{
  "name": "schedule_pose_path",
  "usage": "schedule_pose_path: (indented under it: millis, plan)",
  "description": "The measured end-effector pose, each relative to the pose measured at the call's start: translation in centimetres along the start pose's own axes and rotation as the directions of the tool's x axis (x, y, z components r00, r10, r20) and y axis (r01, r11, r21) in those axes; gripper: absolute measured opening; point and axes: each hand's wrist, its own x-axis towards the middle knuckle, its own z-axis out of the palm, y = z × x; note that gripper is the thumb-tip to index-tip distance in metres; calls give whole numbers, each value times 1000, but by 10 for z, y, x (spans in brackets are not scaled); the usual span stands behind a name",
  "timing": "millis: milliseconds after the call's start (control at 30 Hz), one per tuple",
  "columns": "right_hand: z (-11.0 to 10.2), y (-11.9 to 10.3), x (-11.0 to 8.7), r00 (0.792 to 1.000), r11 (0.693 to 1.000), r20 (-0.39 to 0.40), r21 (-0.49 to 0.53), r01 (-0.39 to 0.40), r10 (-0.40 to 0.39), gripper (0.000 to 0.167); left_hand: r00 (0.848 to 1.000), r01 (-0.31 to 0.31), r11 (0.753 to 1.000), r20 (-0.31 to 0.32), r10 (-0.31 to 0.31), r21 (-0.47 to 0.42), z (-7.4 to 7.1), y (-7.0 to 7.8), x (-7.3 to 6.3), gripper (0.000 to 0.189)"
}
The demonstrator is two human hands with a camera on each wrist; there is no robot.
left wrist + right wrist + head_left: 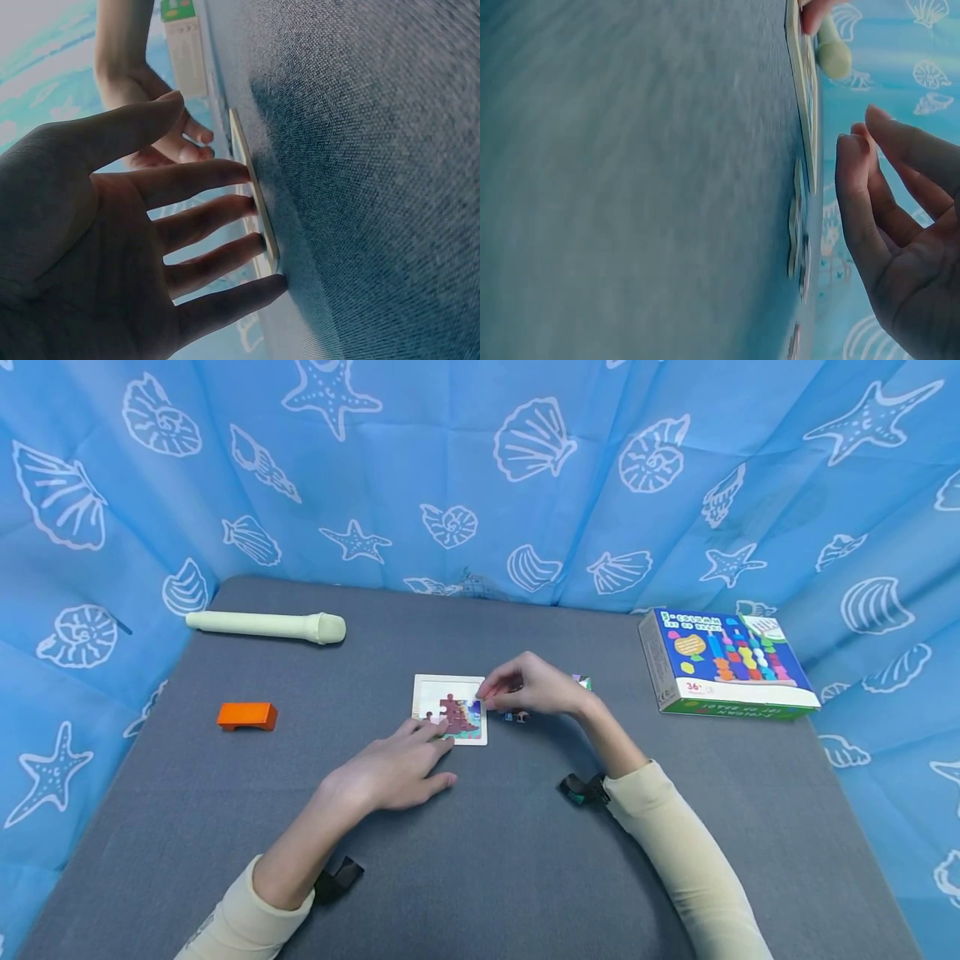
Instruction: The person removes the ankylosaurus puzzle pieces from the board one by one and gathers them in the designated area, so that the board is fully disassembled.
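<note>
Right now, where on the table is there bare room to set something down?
Bare table lies between the left sleeve and right sleeve, and between the orange block and puzzle tray. Crowded: the tray's right side, with loose pieces near the right hand.

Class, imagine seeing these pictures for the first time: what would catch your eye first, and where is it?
Probably the bright blue curtain with white shells and starfish, behind the table. Then the small puzzle mid-table, between the left hand and right hand, and the colourful box at the far right.
</note>
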Motion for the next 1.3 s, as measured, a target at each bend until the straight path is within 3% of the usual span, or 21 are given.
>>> schedule_pose_path:
  millis: [467,967,1133,1300]
  plan:
    - [22,-15,33,995,999,98,23,-29,27,19,1000,-8,1000,3,8,-6,-2,1,-3,60]
    - [28,-27,47,980,977,16,-83,-198,200,12,1000,-9,1000,-4,9,5,-1,1,-2,60]
    - [28,-26,48,982,977,9,-102,-186,188,14,1000,-10,1000,-4,10,11,-1,1,-2,60]
    - [29,-24,45,993,991,13,-63,-114,115,12,1000,-23,1000,-20,23,15,1,0,-1,59]
